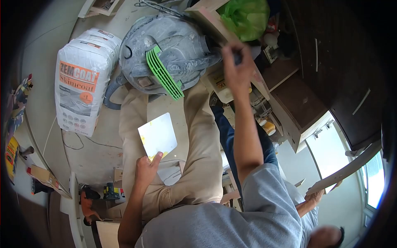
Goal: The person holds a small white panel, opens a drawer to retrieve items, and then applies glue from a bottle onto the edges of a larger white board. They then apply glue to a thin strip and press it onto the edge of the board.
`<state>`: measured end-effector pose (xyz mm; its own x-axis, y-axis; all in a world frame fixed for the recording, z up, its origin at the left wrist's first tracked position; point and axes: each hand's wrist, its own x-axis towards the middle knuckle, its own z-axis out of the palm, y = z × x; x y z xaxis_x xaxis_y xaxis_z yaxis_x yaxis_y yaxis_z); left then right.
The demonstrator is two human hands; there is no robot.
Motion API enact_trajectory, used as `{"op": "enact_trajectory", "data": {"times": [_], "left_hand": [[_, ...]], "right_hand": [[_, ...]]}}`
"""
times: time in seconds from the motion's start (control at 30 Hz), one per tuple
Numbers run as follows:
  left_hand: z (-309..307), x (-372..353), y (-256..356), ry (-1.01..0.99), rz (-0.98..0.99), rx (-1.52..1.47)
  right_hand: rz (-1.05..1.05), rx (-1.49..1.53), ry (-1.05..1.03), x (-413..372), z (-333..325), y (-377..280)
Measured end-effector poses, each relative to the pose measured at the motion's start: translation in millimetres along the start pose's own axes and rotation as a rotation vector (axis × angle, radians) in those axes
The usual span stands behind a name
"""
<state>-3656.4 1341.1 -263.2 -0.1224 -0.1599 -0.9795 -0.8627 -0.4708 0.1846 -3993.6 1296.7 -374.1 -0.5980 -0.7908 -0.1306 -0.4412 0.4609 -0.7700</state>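
My left hand (pixel 145 168) grips the lower edge of a white flat sheet (pixel 158 134) smeared with yellow along one side, held above my beige trousers (pixel 198 157). My right hand (pixel 237 69) is raised on an outstretched arm in a grey sleeve (pixel 269 194), its fingers closed around a small dark object (pixel 238 58) that I cannot identify. It hovers next to a grey dust extractor (pixel 165 49) with a green handle (pixel 163 72) and close to a light wooden board (pixel 211 20).
A white Zemcoat skimcoat bag (pixel 82 82) stands at left. A green plastic bag (pixel 245 16) lies at the top. Another person's blue-jeaned leg (pixel 226 138) is beside me, and a hand (pixel 316 196) holds a wooden strip (pixel 347 170). An orange power tool (pixel 87 203) lies low left.
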Motion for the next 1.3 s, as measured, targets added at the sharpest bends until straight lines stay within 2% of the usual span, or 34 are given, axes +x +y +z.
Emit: {"op": "enact_trajectory", "data": {"times": [0.07,0.17,0.27,0.37,0.4,0.5,0.53,0.63,0.73,0.83,0.9,0.97,1.0,1.07,1.1,1.13,1.17,1.2,1.23,1.27,1.3], "left_hand": [[2.1,1.0,-1.4,0.021,0.009,0.006],[3.9,3.1,-1.2,0.024,0.031,0.025],[1.0,-1.0,5.0,0.029,0.047,0.055],[-1.4,-3.3,17.9,0.052,0.064,0.050],[-2.2,-7.0,19.7,0.057,0.067,0.049],[0.9,-9.1,9.7,0.117,0.066,0.130],[-1.2,-12.9,12.4,0.101,0.056,0.151],[0.2,-18.2,24.4,0.089,0.059,0.177],[7.8,-19.3,32.6,0.079,0.135,0.145],[9.3,-23.8,46.6,0.070,0.207,0.169],[5.5,-27.4,52.6,0.065,0.211,0.249],[1.7,-30.0,53.6,0.068,0.237,0.234],[-2.8,-33.4,54.1,0.085,0.262,0.218],[-9.6,-38.5,60.4,0.090,0.337,0.191],[-12.9,-43.2,67.9,0.072,0.385,0.187],[-19.3,-49.5,78.7,0.038,0.402,0.292],[-28.7,-57.4,90.5,0.007,0.417,0.406],[-38.9,-66.2,101.1,-0.013,0.431,0.522],[-47.1,-66.6,105.6,-0.017,0.512,0.527],[-55.6,-61.2,105.2,-0.016,0.593,0.527],[-64.1,-62.4,108.5,-0.012,0.665,0.522]], "right_hand": [[0.583,0.292,-0.086,-41.5,4.3,-4.2],[0.962,0.816,0.202,-68.1,1.6,37.4],[0.894,0.978,0.281,-53.2,-14.1,57.0],[0.875,1.026,0.247,-39.6,-25.2,71.2],[0.856,1.040,0.321,-36.8,-26.1,63.2],[0.730,1.046,0.338,-22.5,-26.6,68.1],[0.758,0.989,0.338,-15.1,-29.6,69.9],[0.582,1.068,0.299,19.2,-45.0,89.1],[0.417,0.785,0.217,53.1,-58.8,132.9],[0.615,0.731,0.339,93.7,-65.9,134.5],[0.504,0.187,0.354,99.0,-60.3,153.1],[0.455,-0.049,0.250,97.3,-70.8,133.1],[0.465,-0.015,0.145,80.9,-84.8,99.3],[0.321,-0.107,0.038,36.1,-99.6,51.3],[0.185,-0.240,0.037,8.4,-97.5,38.9],[0.197,-0.086,-0.026,-28.9,-97.3,26.9],[0.101,-0.014,-0.020,-69.9,-90.2,23.9],[0.239,-0.008,-0.136,-110.0,-84.1,16.6],[0.370,-0.002,-0.090,-153.0,-85.9,-10.1],[0.381,-0.063,-0.086,-191.4,-107.3,-51.1],[0.492,-0.119,-0.136,-239.9,-81.4,-28.3]]}}
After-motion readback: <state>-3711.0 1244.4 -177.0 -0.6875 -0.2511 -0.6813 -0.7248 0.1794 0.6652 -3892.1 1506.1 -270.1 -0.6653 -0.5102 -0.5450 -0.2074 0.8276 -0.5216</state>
